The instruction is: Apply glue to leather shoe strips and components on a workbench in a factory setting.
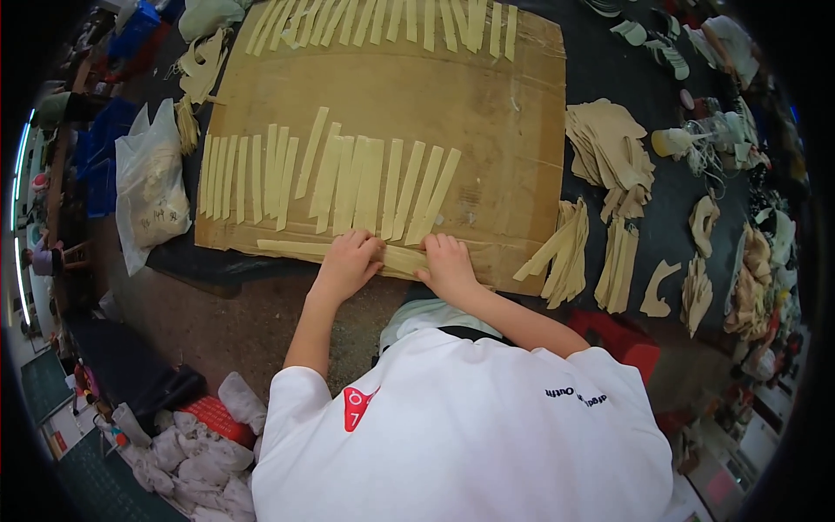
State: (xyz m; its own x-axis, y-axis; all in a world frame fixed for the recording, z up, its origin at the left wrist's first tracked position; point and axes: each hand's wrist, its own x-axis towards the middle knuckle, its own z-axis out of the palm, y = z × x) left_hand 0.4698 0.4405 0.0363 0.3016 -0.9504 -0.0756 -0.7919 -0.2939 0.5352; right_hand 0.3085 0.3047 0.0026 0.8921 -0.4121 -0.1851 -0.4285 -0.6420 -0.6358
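At the near edge of a brown cardboard sheet (383, 91), my left hand (350, 263) and my right hand (450, 268) are close together. Between them, a pale yellow strip (403, 259) lies crosswise along the edge. My left thumb and fingers pinch its left part, and my right fingers close on its right end. Another strip end (291, 247) sticks out left of my left hand; whether it is the same piece cannot be told. Just beyond my hands, a row of similar strips (369, 187) lies side by side, some overlapping.
More strips (377, 22) line the cardboard's far edge. To the right are a bundle of strips (570, 252), stacked beige cut pieces (609, 148) and a yellowish bottle (670, 142). A clear plastic bag (155, 187) sits on the left. A red stool (617, 341) stands below the table's right side.
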